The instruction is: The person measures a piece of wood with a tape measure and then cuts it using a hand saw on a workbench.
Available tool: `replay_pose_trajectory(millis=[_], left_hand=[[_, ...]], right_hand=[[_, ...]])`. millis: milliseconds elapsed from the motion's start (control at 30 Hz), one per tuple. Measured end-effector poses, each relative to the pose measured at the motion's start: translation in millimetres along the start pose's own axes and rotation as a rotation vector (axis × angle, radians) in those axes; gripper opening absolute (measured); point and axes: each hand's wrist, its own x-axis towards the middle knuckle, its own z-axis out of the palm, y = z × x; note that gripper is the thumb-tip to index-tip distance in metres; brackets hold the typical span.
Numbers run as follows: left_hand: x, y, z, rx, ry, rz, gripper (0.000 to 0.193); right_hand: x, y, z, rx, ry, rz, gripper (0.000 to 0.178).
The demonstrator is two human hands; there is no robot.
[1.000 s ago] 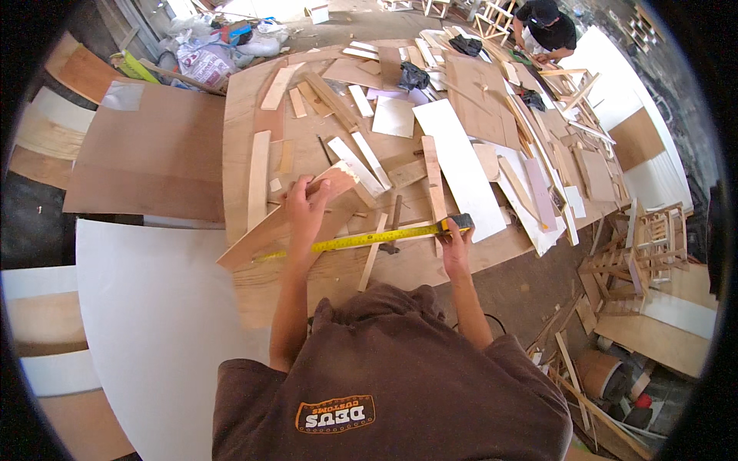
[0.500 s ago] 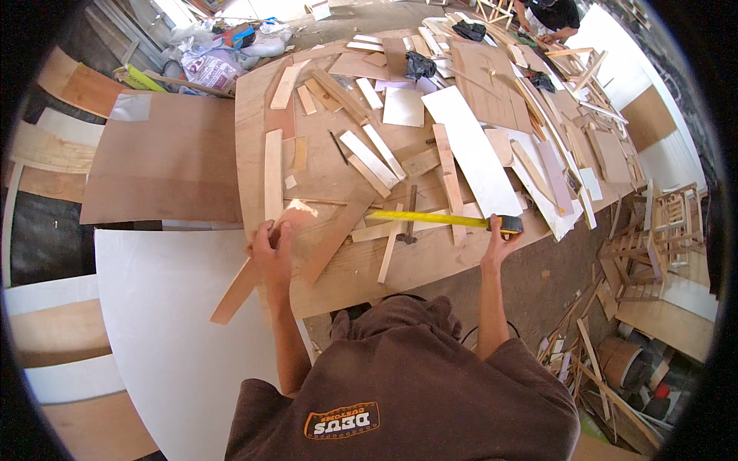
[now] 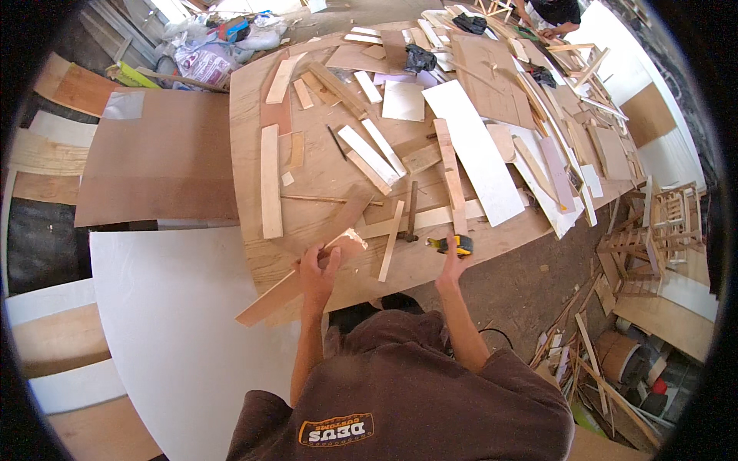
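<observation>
My left hand (image 3: 315, 278) is closed around a thin brown wooden strip (image 3: 267, 302) with a ragged, broken far end. The strip lies slanted over the near left edge of the workbench. In my right hand (image 3: 452, 270) is a yellow-and-black tape measure (image 3: 462, 245), its blade drawn in except for a short end at the left. A hammer (image 3: 412, 207) rests on the bench between and beyond my hands. Near it lies a narrow pale stick (image 3: 391, 242). A long light batten (image 3: 450, 173) reaches down toward the tape measure.
Wood offcuts and a long white board (image 3: 480, 157) cover much of the workbench (image 3: 257, 253). A large white sheet (image 3: 169, 307) is at the left, below a brown panel (image 3: 157, 154). Another person (image 3: 555, 15) stands far right. Scrap wood (image 3: 592, 376) lies on the floor at lower right.
The tape's long yellow blade has been drawn back into its case. My right hand has moved left with it, and my left hand has shifted right with the wooden strip.
</observation>
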Motion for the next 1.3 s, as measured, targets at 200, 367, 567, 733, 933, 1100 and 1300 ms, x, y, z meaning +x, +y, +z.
replay_pose_trajectory(millis=[200,367,567,733,933,1100,1300], left_hand=[[-9,-11,-33,0.038,-0.061,-0.121,0.040],[0,-36,-53,-0.011,-0.099,-0.127,0.041],[21,-65,-69,-0.003,-0.139,0.051,0.044],[27,-94,-83,-0.084,-0.251,0.095,0.046],[23,-135,-56,-0.078,-0.463,0.234,0.048],[13,-127,-29,-0.161,-0.713,0.262,0.051],[-16,-72,-3,-0.001,-0.738,0.539,0.059]], right_hand=[[-19,63,54,-0.120,-0.075,0.205,0.084],[-24,105,120,-0.218,-0.180,0.169,0.091],[-47,137,133,-0.265,-0.266,0.121,0.058],[-108,138,104,-0.262,-0.313,0.095,0.047],[-169,143,38,-0.230,-0.124,0.122,0.037],[-218,127,-4,-0.198,-0.045,0.112,0.035],[-231,109,-43,-0.156,0.004,0.067,0.034]])
